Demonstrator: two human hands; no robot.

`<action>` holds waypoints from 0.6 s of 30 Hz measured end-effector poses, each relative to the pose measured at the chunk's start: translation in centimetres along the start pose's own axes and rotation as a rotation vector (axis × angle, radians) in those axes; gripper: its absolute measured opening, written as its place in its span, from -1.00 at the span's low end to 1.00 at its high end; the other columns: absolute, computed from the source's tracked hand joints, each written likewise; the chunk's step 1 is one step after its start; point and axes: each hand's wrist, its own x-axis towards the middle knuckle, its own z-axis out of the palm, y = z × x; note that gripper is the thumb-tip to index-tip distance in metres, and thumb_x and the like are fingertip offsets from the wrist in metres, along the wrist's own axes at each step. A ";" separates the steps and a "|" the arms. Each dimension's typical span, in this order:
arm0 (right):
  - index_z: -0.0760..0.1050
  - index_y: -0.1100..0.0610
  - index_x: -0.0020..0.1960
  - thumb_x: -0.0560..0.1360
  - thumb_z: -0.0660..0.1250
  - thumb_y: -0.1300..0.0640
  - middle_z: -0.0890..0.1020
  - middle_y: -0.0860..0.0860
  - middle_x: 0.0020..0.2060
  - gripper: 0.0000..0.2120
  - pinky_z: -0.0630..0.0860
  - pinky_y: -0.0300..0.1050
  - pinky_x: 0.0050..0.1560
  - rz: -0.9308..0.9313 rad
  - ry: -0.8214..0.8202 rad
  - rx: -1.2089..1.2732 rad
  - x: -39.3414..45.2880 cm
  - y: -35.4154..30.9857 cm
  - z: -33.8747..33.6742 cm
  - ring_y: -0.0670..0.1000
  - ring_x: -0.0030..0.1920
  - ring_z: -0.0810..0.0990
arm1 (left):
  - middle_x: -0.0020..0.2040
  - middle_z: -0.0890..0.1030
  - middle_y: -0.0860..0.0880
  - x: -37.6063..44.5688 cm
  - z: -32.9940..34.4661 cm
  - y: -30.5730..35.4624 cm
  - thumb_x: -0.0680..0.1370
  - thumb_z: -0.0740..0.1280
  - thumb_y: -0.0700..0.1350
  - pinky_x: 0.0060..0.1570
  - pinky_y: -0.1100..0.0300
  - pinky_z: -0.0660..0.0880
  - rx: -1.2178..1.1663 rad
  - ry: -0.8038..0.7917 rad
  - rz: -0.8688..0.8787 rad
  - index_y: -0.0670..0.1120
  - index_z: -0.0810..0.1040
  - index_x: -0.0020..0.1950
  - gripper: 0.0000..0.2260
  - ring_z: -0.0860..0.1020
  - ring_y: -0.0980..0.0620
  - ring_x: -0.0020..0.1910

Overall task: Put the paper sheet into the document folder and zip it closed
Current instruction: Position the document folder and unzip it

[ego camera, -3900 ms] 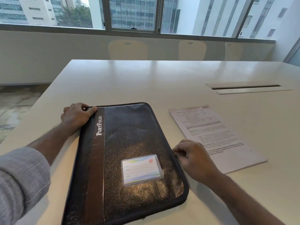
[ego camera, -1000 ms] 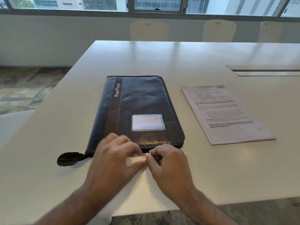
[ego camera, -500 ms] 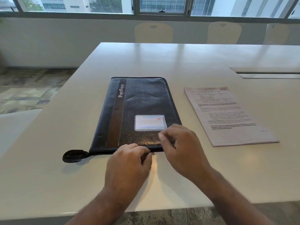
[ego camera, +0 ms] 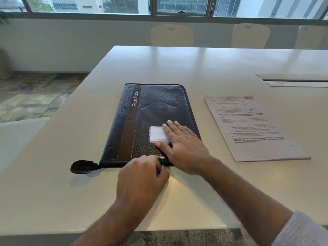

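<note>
The right hand point(ego camera: 184, 148) lies flat, fingers point(ego camera: 174, 127) straight, pressing the closed document folder point(ego camera: 156, 112) onto the surface point(ego camera: 53, 192). The left hand point(ego camera: 142, 176) curls its fingers at the folder's near edge; what they pinch is hidden. The paper sheet point(ego camera: 252, 128) lies right of the pressing fingers.
</note>
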 end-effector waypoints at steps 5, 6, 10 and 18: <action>-0.07 -0.05 0.58 0.55 -0.17 -0.37 -0.01 -0.10 0.58 -0.30 -0.22 -0.14 0.51 0.008 0.008 0.004 -0.1 0.0 -0.1 -0.13 0.55 -0.11 | -0.37 0.53 0.12 -0.1 -0.4 -0.4 0.47 0.37 0.07 -0.42 0.20 0.34 -0.018 -0.019 -0.059 0.04 0.54 -0.31 -0.81 0.47 0.13 -0.36; -0.07 -0.05 0.58 0.55 -0.16 -0.36 -0.01 -0.10 0.58 -0.30 -0.22 -0.14 0.51 0.008 0.012 0.005 -0.1 0.0 -0.1 -0.13 0.55 -0.11 | -0.38 0.53 0.12 -0.2 -0.5 -0.5 0.46 0.37 0.07 -0.43 0.20 0.34 -0.022 -0.016 -0.071 0.04 0.53 -0.32 -0.81 0.47 0.13 -0.36; -0.07 -0.05 0.58 0.55 -0.17 -0.36 -0.02 -0.10 0.58 -0.31 -0.22 -0.13 0.51 0.006 0.017 0.007 -0.1 0.1 -0.1 -0.13 0.55 -0.12 | -0.41 0.51 0.10 -0.3 -0.8 -1.2 0.41 0.39 0.05 -0.44 0.18 0.34 -0.018 0.001 -0.099 0.04 0.51 -0.37 -0.80 0.47 0.10 -0.38; -0.11 -0.05 0.58 0.56 -0.19 -0.35 -0.05 -0.11 0.58 -0.32 -0.23 -0.12 0.52 0.001 0.005 -0.012 -0.1 0.1 -0.1 -0.13 0.55 -0.15 | -0.48 0.50 0.13 -0.8 -2.2 -5.1 0.38 0.47 0.02 -0.44 0.18 0.39 -0.001 0.077 -0.216 0.05 0.49 -0.42 -0.77 0.47 0.16 -0.43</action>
